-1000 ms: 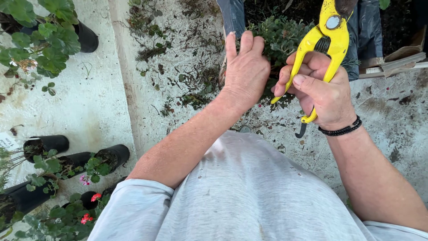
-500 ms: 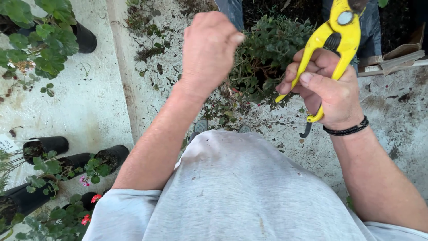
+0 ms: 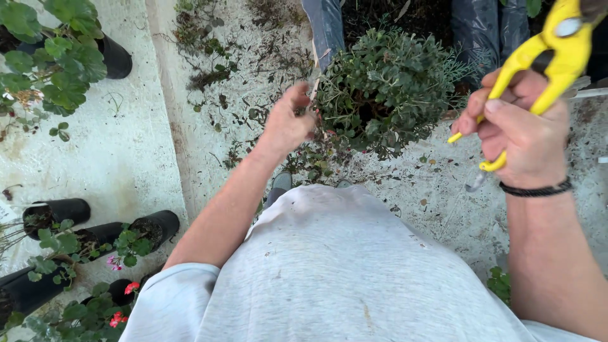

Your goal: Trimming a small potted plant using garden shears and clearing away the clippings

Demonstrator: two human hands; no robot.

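A bushy grey-green plant point(image 3: 386, 82) sits on the pale, soil-strewn concrete ground point(image 3: 126, 158), in front of dark plastic bags point(image 3: 481, 25) whose tops are cut off by the upper edge. The person's grey shirt point(image 3: 329, 272) fills the lower middle of the view and hides the legs, so only the tip of a shoe point(image 3: 280, 182) shows. The right hand point(image 3: 519, 136) is closed around the handles of yellow pruning shears point(image 3: 544, 57), held up beside the plant and apart from it; the blades run out of the top corner and cannot be seen. A black band point(image 3: 535, 189) circles that wrist. The left hand point(image 3: 288, 123) reaches to the plant's left edge with fingers loosely curled; it seems to pinch a thin stem there, though blur makes this uncertain. Black pots point(image 3: 60, 212) with red-flowered plants lie tipped at lower left.
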